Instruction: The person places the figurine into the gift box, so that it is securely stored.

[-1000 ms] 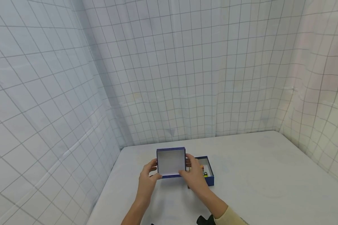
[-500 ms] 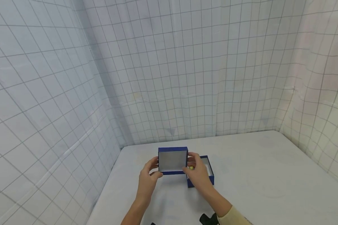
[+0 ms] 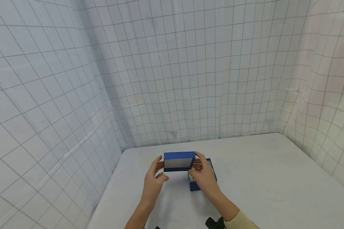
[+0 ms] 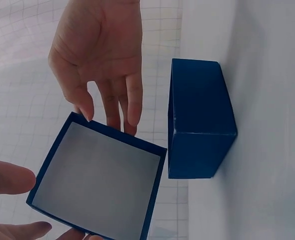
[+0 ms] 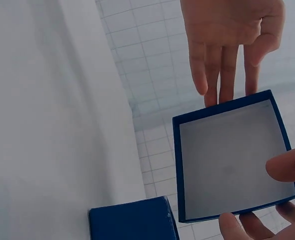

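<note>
A blue box lid (image 3: 179,161) with a white inside is held up between both hands above the table. It is tilted, so its blue upper side and part of its inside show. My left hand (image 3: 152,186) holds the lid's left side with its fingers; its thumb stands off below. My right hand (image 3: 205,178) pinches the right side, thumb in front and fingers behind, as the right wrist view shows on the lid (image 5: 227,165). Behind the right hand stands the matching blue box base (image 3: 195,186), open at the top. Something red (image 3: 198,167) and a bit of yellow show inside; the hand hides most.
The white table (image 3: 255,178) stretches beyond the box on both sides. White gridded curtains (image 3: 172,79) enclose it at the back, left and right. A dark object (image 3: 214,223) shows by the right sleeve at the bottom edge.
The lid has tipped from showing its whole white inside to showing mostly its blue side. Both hands have shifted slightly right with it, nearer the box base, which has stayed in place.
</note>
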The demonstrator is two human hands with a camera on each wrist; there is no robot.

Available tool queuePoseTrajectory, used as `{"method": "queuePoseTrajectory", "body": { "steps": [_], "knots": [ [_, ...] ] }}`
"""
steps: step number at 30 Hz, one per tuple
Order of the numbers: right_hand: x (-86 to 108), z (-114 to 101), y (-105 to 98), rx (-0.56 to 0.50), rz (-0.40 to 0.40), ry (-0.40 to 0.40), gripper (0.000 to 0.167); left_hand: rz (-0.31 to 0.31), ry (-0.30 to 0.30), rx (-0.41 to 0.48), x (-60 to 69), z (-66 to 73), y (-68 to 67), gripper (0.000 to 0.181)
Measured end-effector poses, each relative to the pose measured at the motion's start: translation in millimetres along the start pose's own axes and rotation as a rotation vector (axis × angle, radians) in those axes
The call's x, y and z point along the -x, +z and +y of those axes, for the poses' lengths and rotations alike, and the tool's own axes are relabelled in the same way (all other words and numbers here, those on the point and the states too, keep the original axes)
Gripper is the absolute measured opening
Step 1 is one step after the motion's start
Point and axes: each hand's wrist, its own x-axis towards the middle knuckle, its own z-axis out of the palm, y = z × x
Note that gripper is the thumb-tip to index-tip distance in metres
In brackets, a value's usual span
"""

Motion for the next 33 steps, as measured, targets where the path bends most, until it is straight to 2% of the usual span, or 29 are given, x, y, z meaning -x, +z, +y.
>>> {"method": "queuePoseTrajectory", "body": {
  "steps": [5, 12, 21, 27, 33],
  "knots": [
    [0.1, 1.4, -4.8, 0.01, 0.01, -0.005, 0.07, -0.011, 0.008, 0.002, 0.2, -0.1, 4.6, 0.081],
    [1.4, 1.9, -14.1, -0.038, 0.012, -0.038, 0.069, -0.039, -0.003, 0.041, 0.7, -0.3, 9.2, 0.074],
    [0.6, 8.6, -27.6, -0.056, 0.015, -0.046, 0.065, -0.063, -0.002, 0.093, -2.1, -8.5, 19.3, 0.066],
    [1.3, 12.2, -35.2, -0.074, 0.027, -0.039, 0.053, -0.052, 0.005, 0.108, -2.9, -10.9, 26.8, 0.063],
    [0.1, 18.0, -43.9, -0.071, 0.038, -0.045, 0.04, -0.078, 0.003, 0.146, -1.9, -15.3, 33.2, 0.06]
  ]
}}
